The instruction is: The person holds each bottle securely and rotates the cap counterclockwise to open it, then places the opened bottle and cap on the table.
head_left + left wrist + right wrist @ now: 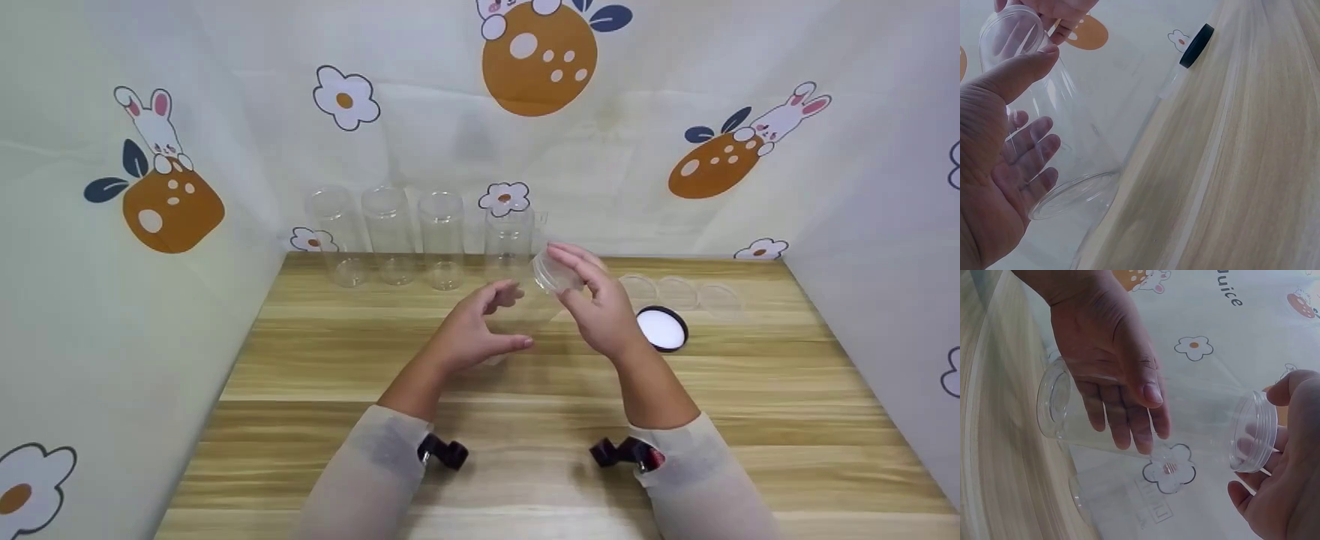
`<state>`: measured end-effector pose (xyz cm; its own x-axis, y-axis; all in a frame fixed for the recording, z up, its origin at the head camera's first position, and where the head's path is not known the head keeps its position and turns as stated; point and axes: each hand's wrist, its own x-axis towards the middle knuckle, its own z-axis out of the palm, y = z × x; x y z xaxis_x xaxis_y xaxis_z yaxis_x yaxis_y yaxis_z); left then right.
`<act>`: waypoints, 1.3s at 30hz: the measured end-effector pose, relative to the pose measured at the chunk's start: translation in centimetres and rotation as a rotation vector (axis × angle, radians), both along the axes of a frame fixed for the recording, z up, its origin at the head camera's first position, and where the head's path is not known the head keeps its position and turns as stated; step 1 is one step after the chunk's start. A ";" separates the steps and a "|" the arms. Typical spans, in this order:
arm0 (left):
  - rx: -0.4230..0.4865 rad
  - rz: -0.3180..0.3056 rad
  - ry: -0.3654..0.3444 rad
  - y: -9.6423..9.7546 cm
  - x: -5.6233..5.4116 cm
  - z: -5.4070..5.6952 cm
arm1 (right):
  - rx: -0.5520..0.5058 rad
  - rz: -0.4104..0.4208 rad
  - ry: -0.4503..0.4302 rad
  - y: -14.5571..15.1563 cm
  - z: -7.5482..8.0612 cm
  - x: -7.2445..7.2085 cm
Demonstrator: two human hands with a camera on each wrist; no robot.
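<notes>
My right hand (pixel 604 307) grips a clear plastic jar (pixel 553 271) at its threaded neck, thumb on one side and fingers on the other. The jar is tilted, its mouth up toward the right hand and its round base (pixel 1053 399) low, near the wooden table. Around the jar's see-through body is my left hand (pixel 476 330), its fingers extended and the thumb held apart from them. The left wrist view shows that thumb (pixel 1027 70) in front of the jar's upper part, with the other fingers lower down.
Several similar clear jars (pixel 391 240) stand in a row along the back wall. To the right on the wooden table (pixel 337 375) lie a black-rimmed lid (pixel 663 329) with a white inside and three clear discs (pixel 677 292). Printed fabric walls enclose the back and sides.
</notes>
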<state>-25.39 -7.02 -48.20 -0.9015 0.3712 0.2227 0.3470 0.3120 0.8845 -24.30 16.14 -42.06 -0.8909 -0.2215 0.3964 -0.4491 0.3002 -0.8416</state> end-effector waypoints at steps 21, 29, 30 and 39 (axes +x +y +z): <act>-0.038 -0.002 0.005 0.0 0.1 0.1 | 0.076 -0.137 -0.036 0.0 0.3 -0.1; -0.030 -0.012 0.009 0.1 0.3 0.1 | 0.115 -0.195 -0.105 -0.1 0.2 -0.2; -0.031 -0.012 0.010 0.1 0.3 0.1 | 0.111 -0.187 -0.103 -0.1 0.2 -0.2; -0.006 -0.019 0.014 0.0 0.2 0.1 | 0.070 -0.092 -0.037 -0.1 0.1 -0.1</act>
